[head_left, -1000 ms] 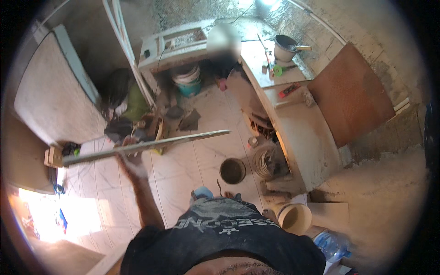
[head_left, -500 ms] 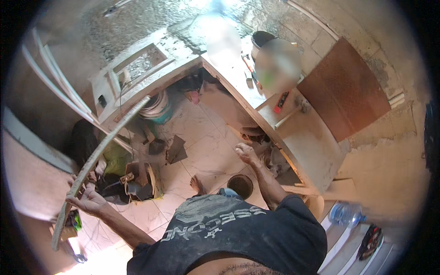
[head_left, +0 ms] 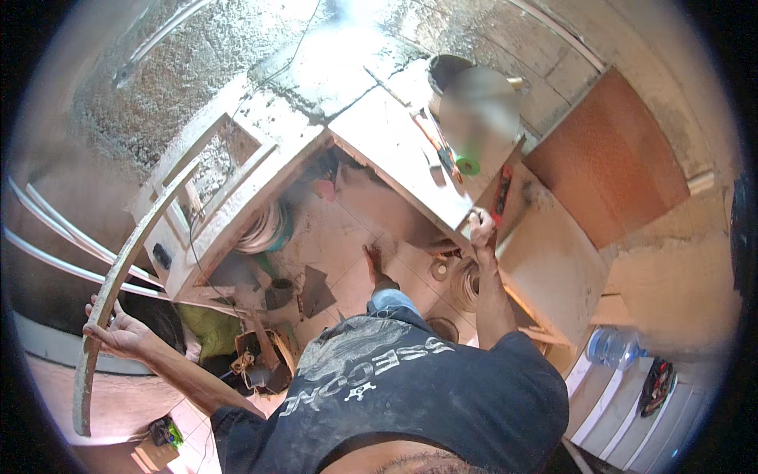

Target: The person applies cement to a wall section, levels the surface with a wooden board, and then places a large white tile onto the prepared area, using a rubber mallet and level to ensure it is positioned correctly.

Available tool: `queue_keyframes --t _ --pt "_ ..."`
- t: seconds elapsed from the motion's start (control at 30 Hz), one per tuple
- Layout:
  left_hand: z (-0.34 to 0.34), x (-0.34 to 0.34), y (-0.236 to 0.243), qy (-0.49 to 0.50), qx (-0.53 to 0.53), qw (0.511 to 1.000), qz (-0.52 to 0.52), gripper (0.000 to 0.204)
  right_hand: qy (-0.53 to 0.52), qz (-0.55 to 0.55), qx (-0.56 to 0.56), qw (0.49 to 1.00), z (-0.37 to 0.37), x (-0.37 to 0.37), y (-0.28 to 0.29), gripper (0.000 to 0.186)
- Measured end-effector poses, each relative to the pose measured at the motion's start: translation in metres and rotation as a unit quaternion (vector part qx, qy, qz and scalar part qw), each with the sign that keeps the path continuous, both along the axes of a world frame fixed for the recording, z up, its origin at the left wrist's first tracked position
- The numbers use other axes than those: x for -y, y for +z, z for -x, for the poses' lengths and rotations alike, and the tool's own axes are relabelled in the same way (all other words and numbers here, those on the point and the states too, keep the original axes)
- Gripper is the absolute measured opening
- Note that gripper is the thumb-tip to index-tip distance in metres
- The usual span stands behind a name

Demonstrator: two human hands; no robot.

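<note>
My left hand (head_left: 114,330) grips a long, narrow, dusty strip (head_left: 125,257) at the lower left; its far end reaches over the white worktop frame (head_left: 266,158). The curled fingers of my right hand (head_left: 482,231) are on the front edge of the right-hand worktop (head_left: 385,159). Beside that hand lies a red tool (head_left: 503,189). Farther back on this worktop are long-handled tools (head_left: 442,146), a green roll (head_left: 468,164) and a dark bucket (head_left: 446,71).
A brown board (head_left: 608,158) leans at the right. Pale pipes (head_left: 75,229) slant across the left. Coils (head_left: 466,284), scrap and containers crowd the tiled floor (head_left: 351,268) under and around the worktops. A water bottle (head_left: 612,347) lies at lower right.
The view has turned toward the worktop corner. The strip in my left hand has swung steeper and leftward. My right hand has risen forward to the worktop's edge.
</note>
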State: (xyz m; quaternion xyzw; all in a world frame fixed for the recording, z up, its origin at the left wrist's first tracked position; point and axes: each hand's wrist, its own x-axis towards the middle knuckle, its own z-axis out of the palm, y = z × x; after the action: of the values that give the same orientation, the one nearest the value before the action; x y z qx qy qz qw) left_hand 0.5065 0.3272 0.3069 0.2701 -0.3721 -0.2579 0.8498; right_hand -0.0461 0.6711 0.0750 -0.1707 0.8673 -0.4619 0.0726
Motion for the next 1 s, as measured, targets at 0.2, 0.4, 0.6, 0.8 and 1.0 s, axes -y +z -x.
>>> queue_keyframes --t 0.2,0.4,0.6,0.8,1.0 --pt "0.055 0.086 0.011 0.055 0.003 0.998 -0.013 0.029 0.106 -0.075 -0.182 0.975 0.145 0.122 -0.006 0.026" --pt "0.105 0.152 0.004 0.091 0.069 0.992 -0.058 0.040 0.215 -0.322 -0.036 0.921 0.184 0.196 -0.015 0.029" --pt "0.129 0.187 0.008 0.098 0.090 0.985 -0.107 0.049 0.344 -0.361 -0.204 0.842 0.122 0.174 -0.050 0.036" --pt "0.089 0.242 -0.042 0.229 0.459 0.852 -0.102 0.058 0.302 -0.268 -0.163 0.900 0.119 0.177 -0.056 0.029" --pt "0.188 0.261 0.007 0.021 0.064 0.990 -0.123 0.080 0.183 0.082 0.190 0.961 0.108 0.172 -0.037 0.023"
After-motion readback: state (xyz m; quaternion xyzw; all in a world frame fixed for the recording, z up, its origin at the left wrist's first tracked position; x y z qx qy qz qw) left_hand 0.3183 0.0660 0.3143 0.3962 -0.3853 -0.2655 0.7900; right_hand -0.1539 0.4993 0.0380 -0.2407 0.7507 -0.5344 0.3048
